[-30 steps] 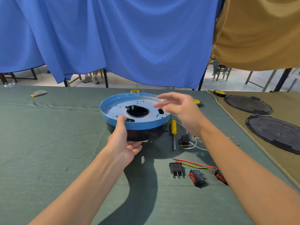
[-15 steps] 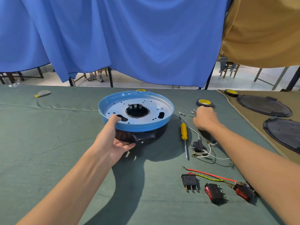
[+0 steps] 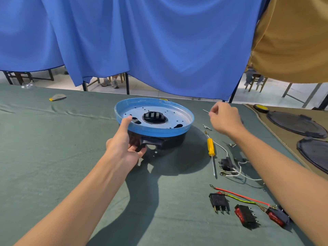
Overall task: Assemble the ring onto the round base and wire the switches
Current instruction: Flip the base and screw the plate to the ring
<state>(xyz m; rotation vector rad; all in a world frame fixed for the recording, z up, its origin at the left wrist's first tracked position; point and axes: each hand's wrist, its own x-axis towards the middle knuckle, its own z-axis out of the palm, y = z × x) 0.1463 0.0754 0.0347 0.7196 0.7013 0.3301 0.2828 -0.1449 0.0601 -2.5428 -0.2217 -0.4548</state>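
A blue-rimmed round plate (image 3: 184, 127) with a central hole sits on a black round base (image 3: 170, 142) in the middle of the green table. My left hand (image 3: 124, 144) grips the near-left edge, thumb on the blue rim and fingers under the base. My right hand (image 3: 223, 119) hovers to the right of the plate with fingertips pinched; a small screw seems to be between them, but I cannot tell for sure. Several rocker switches (image 3: 219, 201) with red and green wires (image 3: 243, 197) lie at the near right.
A yellow-handled screwdriver (image 3: 211, 150), loose screws (image 3: 206, 127) and a small black part with white wires (image 3: 228, 164) lie right of the base. Two black round lids (image 3: 296, 124) rest on the brown cloth at far right. Blue curtains hang behind the table.
My right hand has lifted from the table by the yellow-centred disc and now hovers pinched nearer the plate. The left hand keeps its grip on the plate's edge.
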